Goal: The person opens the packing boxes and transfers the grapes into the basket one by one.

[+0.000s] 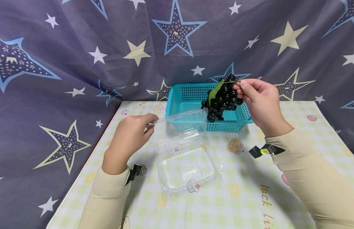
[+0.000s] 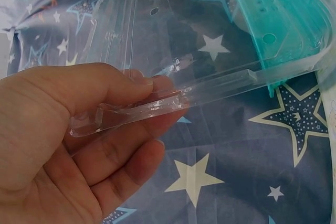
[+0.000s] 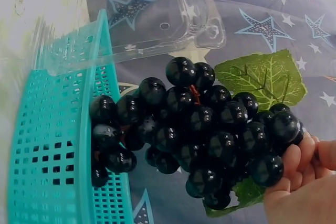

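Over the turquoise basket (image 1: pixel 177 95) hangs a bunch of dark grapes (image 1: pixel 222 98) with green leaves (image 3: pixel 262 80). My right hand (image 1: pixel 260 98) pinches its stem at the top, and the lowest grapes dip inside the basket's rim. My left hand (image 1: pixel 132 135) pinches the edge of the raised lid of a clear plastic clamshell box (image 2: pixel 220 85) between thumb and fingers. The box's base (image 1: pixel 188 168) lies on the table in front of the basket. In the right wrist view, a corner of the clear lid (image 3: pixel 210 35) shows beside the grapes.
A light checked cloth (image 1: pixel 222 200) with printed cakes and flowers covers the table. Behind the basket hangs a dark curtain (image 1: pixel 114 28) with a star pattern. The basket stands near the table's back edge, close to the curtain.
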Tool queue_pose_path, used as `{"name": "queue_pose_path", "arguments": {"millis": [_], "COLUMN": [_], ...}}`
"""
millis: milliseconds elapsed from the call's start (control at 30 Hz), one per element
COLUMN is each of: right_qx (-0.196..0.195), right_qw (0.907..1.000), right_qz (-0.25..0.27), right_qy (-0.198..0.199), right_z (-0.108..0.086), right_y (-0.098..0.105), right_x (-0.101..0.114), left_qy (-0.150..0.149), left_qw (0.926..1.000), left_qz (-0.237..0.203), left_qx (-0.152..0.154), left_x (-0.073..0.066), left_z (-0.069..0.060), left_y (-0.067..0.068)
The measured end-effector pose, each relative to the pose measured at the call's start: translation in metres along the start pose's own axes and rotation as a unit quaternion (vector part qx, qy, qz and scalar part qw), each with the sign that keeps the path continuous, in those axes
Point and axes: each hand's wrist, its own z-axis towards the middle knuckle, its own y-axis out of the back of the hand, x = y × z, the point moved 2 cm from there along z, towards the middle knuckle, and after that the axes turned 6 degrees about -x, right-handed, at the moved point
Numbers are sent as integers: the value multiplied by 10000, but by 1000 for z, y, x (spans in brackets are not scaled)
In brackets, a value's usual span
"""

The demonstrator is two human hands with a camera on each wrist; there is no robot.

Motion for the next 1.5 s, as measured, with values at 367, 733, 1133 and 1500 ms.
{"name": "queue_pose_path", "arguments": {"millis": [367, 733, 1133, 1500], "right_qx": [-218, -144, 444, 433], "right_qw": [9985, 9945, 9682, 9564], "right_qz": [-394, -774, -2053, -2280], "right_qy": [-299, -684, -1362, -1771], "right_z": [12, 19, 19, 27], "right_y": [-14, -24, -35, -34], "right_x": [-23, -52, -92, -114], "left_qy": [-40, -119, -85, -92], "left_qw": [10000, 9999, 10000, 10000], "left_qz": [20, -49, -17, -19], "left_qx": [-41, -48, -3, 20], "left_x": [0, -1, -1, -2], "left_z": [-1, -1, -1, -2], "left_y": [1, 1, 1, 2]}}
